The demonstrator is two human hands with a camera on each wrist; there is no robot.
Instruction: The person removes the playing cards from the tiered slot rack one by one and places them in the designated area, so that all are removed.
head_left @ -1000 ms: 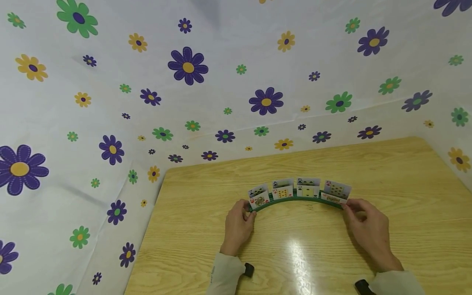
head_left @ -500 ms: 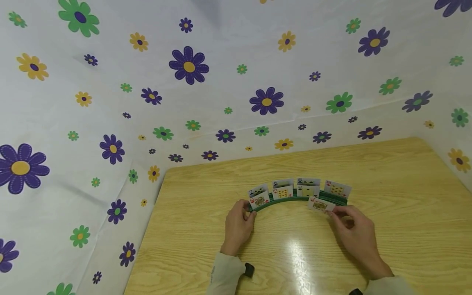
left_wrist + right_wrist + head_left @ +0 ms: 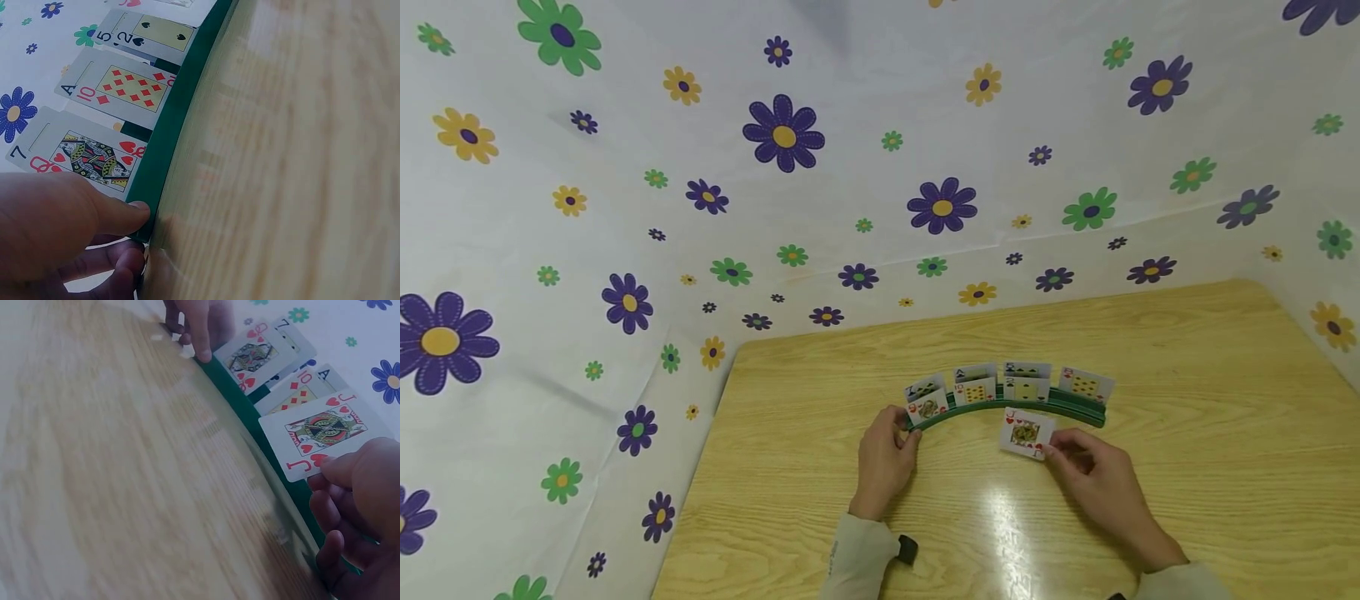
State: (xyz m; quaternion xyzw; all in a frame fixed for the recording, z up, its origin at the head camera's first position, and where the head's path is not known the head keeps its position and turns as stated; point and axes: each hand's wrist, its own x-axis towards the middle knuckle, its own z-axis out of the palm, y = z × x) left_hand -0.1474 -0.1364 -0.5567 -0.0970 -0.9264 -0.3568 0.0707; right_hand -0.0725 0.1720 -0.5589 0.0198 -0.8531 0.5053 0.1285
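The right hand (image 3: 1105,483) pinched the jack of hearts (image 3: 1022,432) at its near right corner; the card extended leftward from those fingers, on the near side of the green rack (image 3: 1078,408). The left hand (image 3: 882,462), farther from the card, gripped the rack's left end.

White flower-printed walls (image 3: 850,183), perhaps fabric, border a yellowish wood-grain table (image 3: 805,425) with bright glare (image 3: 1007,525).
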